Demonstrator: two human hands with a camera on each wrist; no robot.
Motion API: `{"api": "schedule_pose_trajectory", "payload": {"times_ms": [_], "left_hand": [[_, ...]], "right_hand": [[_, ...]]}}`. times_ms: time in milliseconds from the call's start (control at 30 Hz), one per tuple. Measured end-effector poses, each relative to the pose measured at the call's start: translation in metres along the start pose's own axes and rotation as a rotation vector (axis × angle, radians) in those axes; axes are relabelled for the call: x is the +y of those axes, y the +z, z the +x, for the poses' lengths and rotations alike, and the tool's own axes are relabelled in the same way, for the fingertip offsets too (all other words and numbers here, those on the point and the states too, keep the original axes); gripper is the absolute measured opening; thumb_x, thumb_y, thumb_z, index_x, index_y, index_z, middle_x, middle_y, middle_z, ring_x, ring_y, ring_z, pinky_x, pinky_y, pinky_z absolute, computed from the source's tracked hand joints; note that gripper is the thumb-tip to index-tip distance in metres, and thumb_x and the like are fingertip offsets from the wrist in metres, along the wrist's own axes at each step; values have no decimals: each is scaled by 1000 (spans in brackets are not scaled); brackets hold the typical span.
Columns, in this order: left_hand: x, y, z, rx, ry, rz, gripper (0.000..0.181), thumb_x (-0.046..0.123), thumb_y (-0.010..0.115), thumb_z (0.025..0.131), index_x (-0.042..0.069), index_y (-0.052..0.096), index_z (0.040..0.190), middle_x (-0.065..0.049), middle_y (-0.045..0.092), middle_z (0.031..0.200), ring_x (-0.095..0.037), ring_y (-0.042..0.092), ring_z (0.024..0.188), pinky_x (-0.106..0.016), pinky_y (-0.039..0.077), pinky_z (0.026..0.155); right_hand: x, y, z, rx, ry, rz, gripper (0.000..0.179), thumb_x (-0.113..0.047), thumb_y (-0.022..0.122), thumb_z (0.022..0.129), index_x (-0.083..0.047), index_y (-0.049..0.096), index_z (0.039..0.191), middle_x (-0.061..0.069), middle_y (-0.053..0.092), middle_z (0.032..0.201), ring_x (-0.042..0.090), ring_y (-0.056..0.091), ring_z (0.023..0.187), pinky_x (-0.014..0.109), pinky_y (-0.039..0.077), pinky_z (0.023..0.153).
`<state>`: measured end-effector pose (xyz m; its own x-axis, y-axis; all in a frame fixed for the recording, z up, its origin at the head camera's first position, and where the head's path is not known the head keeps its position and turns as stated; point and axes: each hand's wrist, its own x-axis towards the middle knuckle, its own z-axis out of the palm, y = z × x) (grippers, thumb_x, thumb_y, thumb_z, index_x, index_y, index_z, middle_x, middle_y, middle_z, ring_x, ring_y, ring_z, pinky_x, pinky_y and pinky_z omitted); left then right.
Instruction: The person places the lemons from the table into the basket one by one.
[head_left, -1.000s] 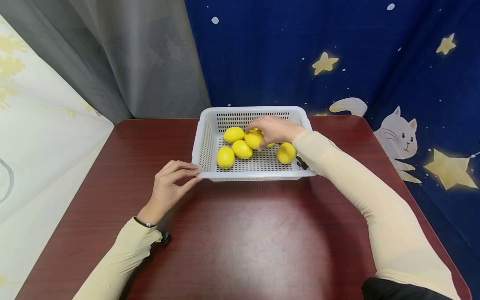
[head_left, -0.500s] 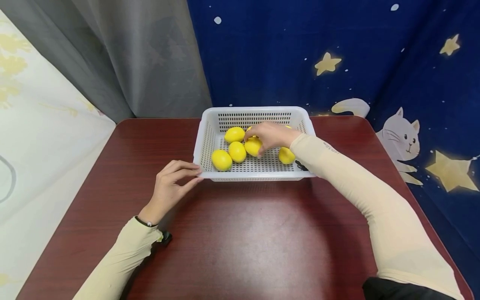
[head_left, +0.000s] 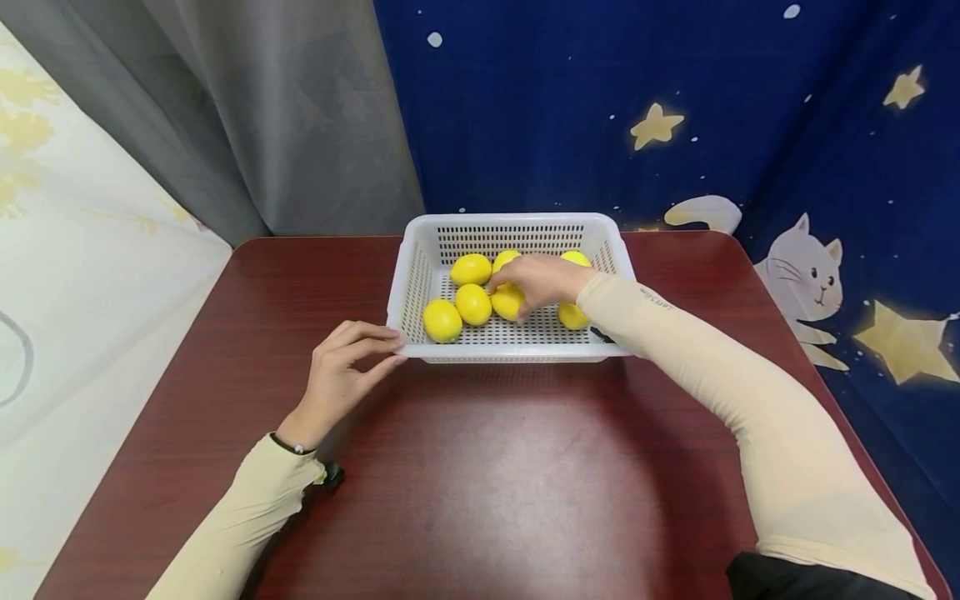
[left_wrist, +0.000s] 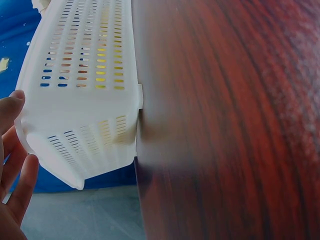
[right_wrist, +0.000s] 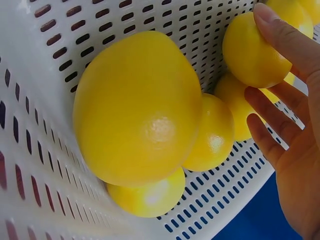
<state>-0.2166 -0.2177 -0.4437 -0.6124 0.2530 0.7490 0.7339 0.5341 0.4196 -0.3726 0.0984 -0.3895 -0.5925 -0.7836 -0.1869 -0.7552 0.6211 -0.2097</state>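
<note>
A white perforated plastic basket (head_left: 517, 351) stands near the far side of the table, with several yellow lemons in it. My left hand (head_left: 343, 371) pinches the basket's near left corner rim between thumb and fingers; the left wrist view shows fingertips (left_wrist: 30, 162) on that corner. Inside the basket, my right hand (head_left: 542, 279) holds a lemon (right_wrist: 252, 52), thumb on one side and fingers on the other. Left of it lie a lemon (head_left: 473, 305), a front-left lemon (head_left: 442, 322) and a back-left lemon (head_left: 471, 269). Another lemon (head_left: 573, 316) sits by the right wrist, partly hidden.
The dark red wooden table (head_left: 480, 475) extends in front of the basket. Behind it hang a grey curtain (head_left: 322, 125) and a blue curtain (head_left: 525, 108) with stars and a cat. White patterned cloth (head_left: 97, 250) lies along the left.
My right hand has moved toward the basket's front with the held lemon. The front lemons on the left have shifted slightly left, and back lemons now show around the hand. My left hand stays put.
</note>
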Motion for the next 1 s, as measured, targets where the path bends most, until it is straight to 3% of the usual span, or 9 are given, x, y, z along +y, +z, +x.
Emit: {"api": "schedule_pose_trajectory", "payload": {"times_ms": [633, 1000], "left_hand": [[0, 0, -1, -1, -6, -5, 36, 0, 89, 65, 11, 80, 98, -4, 75, 100, -19, 62, 94, -10, 43, 92], [1, -1, 1, -16, -4, 8, 41, -2, 90, 61, 10, 80, 99, -4, 75, 101, -19, 62, 95, -9, 43, 92]], "right_hand": [[4, 3, 1, 3, 21, 1, 69, -30, 90, 71, -22, 63, 134, -3, 64, 136, 19, 58, 126, 40, 41, 114], [8, 1, 0, 14, 45, 38, 68, -33, 90, 71, -23, 64, 132, -4, 65, 134, 17, 60, 112, 39, 45, 108]]}}
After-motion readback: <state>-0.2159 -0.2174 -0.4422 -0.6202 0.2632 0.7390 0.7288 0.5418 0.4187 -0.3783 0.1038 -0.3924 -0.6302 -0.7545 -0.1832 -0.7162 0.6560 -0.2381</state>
